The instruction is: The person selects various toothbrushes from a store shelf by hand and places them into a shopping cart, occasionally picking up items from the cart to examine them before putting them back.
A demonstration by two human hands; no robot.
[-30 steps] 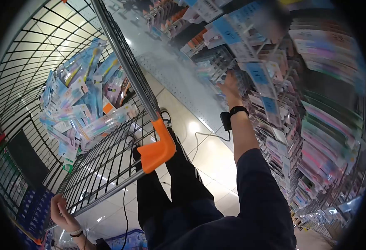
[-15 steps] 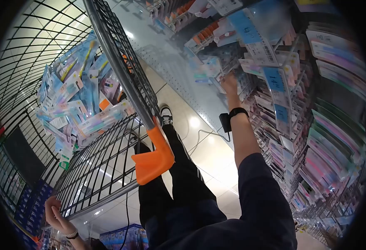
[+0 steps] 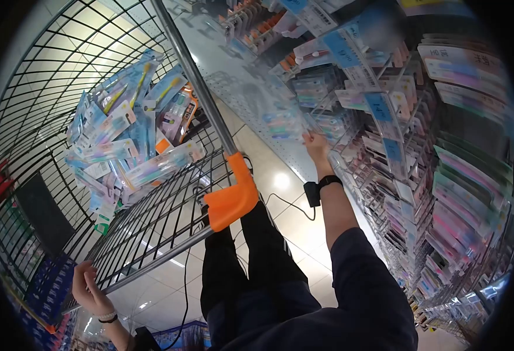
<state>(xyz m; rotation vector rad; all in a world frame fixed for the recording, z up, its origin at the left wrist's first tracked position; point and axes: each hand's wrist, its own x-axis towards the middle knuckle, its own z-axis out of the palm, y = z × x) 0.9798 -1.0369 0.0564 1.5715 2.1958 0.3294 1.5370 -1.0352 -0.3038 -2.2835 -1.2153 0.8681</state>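
My right hand point(image 3: 317, 147), with a black device strapped at the wrist, is closed on the edge of a clear pastel package point(image 3: 283, 124) beside the shelf rack. The package is slightly blurred. My left hand point(image 3: 92, 291) is at the lower left beside the metal rim of the shopping cart point(image 3: 157, 257); its fingers are loosely bent and apart, with nothing visible in them. Inside the cart lies a heap of blue and pastel toothbrush packages point(image 3: 116, 146). An orange plastic corner piece point(image 3: 233, 196) is fitted on the cart's rim.
Racks of hanging packages point(image 3: 456, 205) line the right side, with blue price tags point(image 3: 343, 50) in front. A pale perforated panel point(image 3: 251, 93) stands behind my right hand. Below are my legs point(image 3: 268, 251) on the tiled floor point(image 3: 298, 225), with a dark cable near them.
My right hand has moved down and slightly left, away from the rack, and the pastel package has moved with it. The cart and its heap appear further right in view. My left hand appears slightly right.
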